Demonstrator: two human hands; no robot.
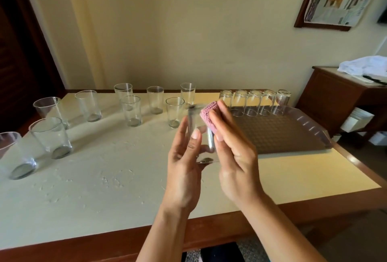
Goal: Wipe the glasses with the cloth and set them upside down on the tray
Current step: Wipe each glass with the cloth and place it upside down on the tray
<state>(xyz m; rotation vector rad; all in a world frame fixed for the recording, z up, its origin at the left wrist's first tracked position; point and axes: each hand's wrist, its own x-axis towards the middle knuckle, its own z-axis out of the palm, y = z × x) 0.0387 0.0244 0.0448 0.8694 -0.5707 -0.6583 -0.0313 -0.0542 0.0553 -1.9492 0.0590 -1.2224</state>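
Glass (pixel 201 136), slick and breakable, sits pinched by its wall in her left hand (pixel 184 169); right hand (pixel 234 152) presses the cloth (pixel 206 115) against it, above the table's middle.

Clear glossy glass tumbler (pixel 201 134), pink knitted cloth (pixel 206 115), matt textured tray (pixel 278 134), wood-edged table (pixel 104 178).

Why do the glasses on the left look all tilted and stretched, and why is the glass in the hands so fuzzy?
Head view: the wide-angle lens bends the edges, so the left glasses lean outward. The held glass is smeared, likely motion blur, as the left hand grips it and the right hand presses the pink cloth on it. The inverted glasses on the tray look sharper.
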